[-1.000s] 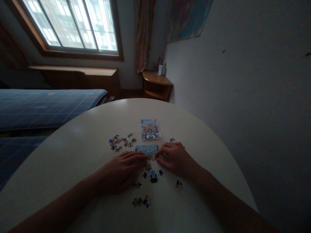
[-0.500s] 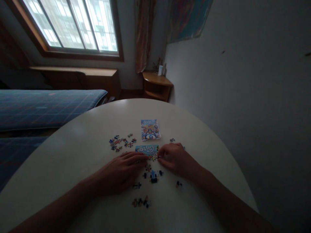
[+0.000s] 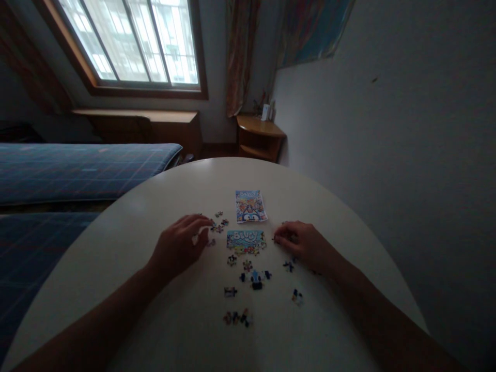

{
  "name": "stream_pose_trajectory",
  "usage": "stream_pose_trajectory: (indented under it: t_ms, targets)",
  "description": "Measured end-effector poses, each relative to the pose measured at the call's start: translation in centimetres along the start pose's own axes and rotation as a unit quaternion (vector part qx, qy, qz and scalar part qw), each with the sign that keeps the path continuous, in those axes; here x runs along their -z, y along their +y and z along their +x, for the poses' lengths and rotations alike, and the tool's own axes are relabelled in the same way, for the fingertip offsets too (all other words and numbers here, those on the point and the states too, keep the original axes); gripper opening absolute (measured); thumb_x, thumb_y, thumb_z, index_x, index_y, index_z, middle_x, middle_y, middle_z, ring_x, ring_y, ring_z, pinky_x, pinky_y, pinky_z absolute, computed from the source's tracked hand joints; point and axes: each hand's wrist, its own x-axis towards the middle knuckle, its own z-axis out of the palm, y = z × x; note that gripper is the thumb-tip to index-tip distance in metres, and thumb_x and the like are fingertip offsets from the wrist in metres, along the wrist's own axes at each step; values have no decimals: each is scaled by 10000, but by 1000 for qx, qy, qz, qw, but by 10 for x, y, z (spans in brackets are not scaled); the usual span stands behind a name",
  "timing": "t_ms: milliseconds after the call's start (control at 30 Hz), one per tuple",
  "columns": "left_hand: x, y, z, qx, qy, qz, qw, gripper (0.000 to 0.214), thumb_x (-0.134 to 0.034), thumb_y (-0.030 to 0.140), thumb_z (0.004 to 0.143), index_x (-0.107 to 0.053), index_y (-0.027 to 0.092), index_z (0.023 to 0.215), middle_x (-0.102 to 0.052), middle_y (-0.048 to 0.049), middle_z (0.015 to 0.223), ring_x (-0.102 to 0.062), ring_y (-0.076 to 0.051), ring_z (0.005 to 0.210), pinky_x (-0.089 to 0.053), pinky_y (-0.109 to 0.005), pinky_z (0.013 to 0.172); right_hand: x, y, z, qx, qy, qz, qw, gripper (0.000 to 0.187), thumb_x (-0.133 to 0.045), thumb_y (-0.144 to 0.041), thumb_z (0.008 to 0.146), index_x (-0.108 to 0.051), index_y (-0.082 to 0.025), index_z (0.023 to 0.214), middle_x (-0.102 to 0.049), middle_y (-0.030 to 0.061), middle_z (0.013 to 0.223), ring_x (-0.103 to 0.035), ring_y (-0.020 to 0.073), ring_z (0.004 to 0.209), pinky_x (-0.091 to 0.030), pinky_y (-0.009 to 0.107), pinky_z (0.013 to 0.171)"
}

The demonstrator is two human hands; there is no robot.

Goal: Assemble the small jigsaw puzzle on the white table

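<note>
My left hand point(image 3: 182, 243) hovers at the loose jigsaw pieces point(image 3: 219, 227) on the left, thumb and fingers apart; it covers part of that pile. To the right of the joined puzzle section point(image 3: 247, 238), which reads "Bluey" along its top, my right hand point(image 3: 298, 238) is pinched at the fingertips on a small dark jigsaw piece point(image 3: 274, 239). Below that section lie a single piece point(image 3: 231, 260), another piece point(image 3: 247, 265) and a joined blue-and-black cluster point(image 3: 256, 277). The printed picture sheet point(image 3: 250, 206) lies flat just beyond the section.
Nearer me on the round white table point(image 3: 186, 330) are a short joined strip point(image 3: 237, 318) and a lone piece point(image 3: 230, 292). More pieces point(image 3: 297, 297) lie on the right. A bed point(image 3: 89, 173) stands left of the table, a wall point(image 3: 387, 155) rises on the right.
My left hand has moved from beside the joined section to the pile on the left. My right hand has drawn away rightward from the section's edge. The view has swung slightly left.
</note>
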Motion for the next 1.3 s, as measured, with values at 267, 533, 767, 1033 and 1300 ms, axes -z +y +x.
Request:
stream_pose_trajectory:
  t_ms: [267,533,767,1033,1300]
  targets:
    - [3,-40,6,190,-70,42,978,310,-422,289,926,-693,196,1044,-681,-78,1141,-628,-253,1056,-503,-398,964,-8,11,7,2,48,16,999,163,-606,-335,901,-722,-226,938,-711,53,885,-639,186,787,-501,317,719]
    - [6,-40,5,211,-91,51,972,276,-491,305,912,-708,227,1063,-696,-62,1137,-628,-273,1059,-514,-418,928,-10,9,11,5,47,8,999,179,-595,-338,899,-729,-231,948,-714,52,897,-636,190,779,-498,330,723]
    - [15,-41,6,243,-98,49,964,265,-507,339,909,-715,230,1033,-714,-72,1018,-668,-269,935,-538,-404,810,-5,10,8,-8,27,15,999,210,-603,-391,900,-736,-235,945,-720,63,917,-652,202,792,-519,346,734]
    - [11,-57,3,173,-122,23,977,327,-606,422,869,-699,209,1099,-676,-86,1133,-621,-269,1044,-483,-405,954,0,18,5,6,4,24,1000,217,-606,-402,892,-737,-255,983,-711,73,986,-661,218,881,-537,361,793]
    - [9,-58,2,160,-110,40,980,297,-492,349,938,-728,231,1074,-681,-67,1122,-622,-245,1050,-502,-378,940,5,18,3,-7,6,6,1000,246,-591,-424,900,-736,-250,995,-722,80,1000,-666,239,901,-532,390,809]
